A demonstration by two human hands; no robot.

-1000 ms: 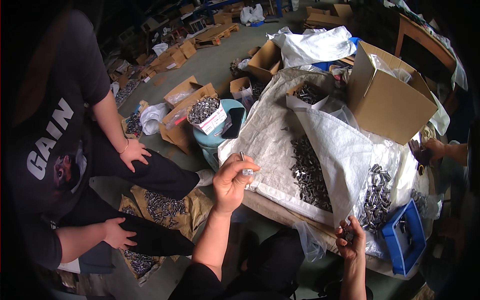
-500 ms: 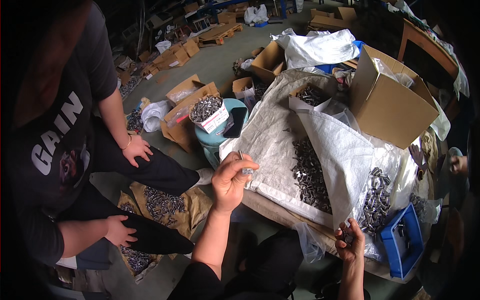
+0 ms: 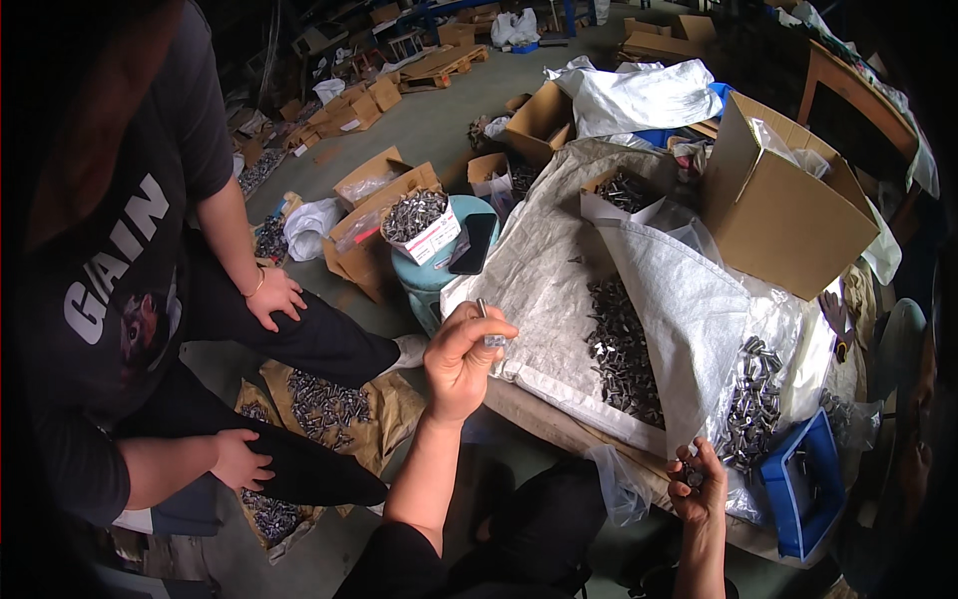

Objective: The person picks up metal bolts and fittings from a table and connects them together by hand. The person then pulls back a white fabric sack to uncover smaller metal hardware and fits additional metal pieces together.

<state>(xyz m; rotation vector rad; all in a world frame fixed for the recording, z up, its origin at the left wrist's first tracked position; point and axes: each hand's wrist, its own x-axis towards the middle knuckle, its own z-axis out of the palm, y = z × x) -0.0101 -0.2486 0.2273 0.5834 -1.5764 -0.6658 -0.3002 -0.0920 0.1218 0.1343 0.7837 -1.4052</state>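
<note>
Raised over the near left side of the sack-covered table, my left hand [image 3: 457,369] is closed. Its thumb and fingers pinch a small metal bolt [image 3: 494,340], whose thin shank sticks up above the fingers. My right hand [image 3: 702,484] is at the table's front edge, fingers curled round small metal parts [image 3: 690,474]; their exact kind is partly hidden. Beyond it, a pile of shiny metal bolts [image 3: 753,399] lies on clear plastic. Darker small bolts [image 3: 621,349] are heaped on the white woven sack [image 3: 529,270] between my hands.
A blue plastic bin [image 3: 806,489] stands tilted right of my right hand. A large cardboard box [image 3: 783,200] is at the back right. Left of the table, a blue stool [image 3: 419,275] bears a box of bolts [image 3: 416,220] and a phone [image 3: 473,244]. A co-worker [image 3: 130,290] sits at left, hands on thighs.
Both my hands keep their grips and hardly move. The whole view shifts slightly. At the right edge, another person's hand near the plastic sheet has changed position.
</note>
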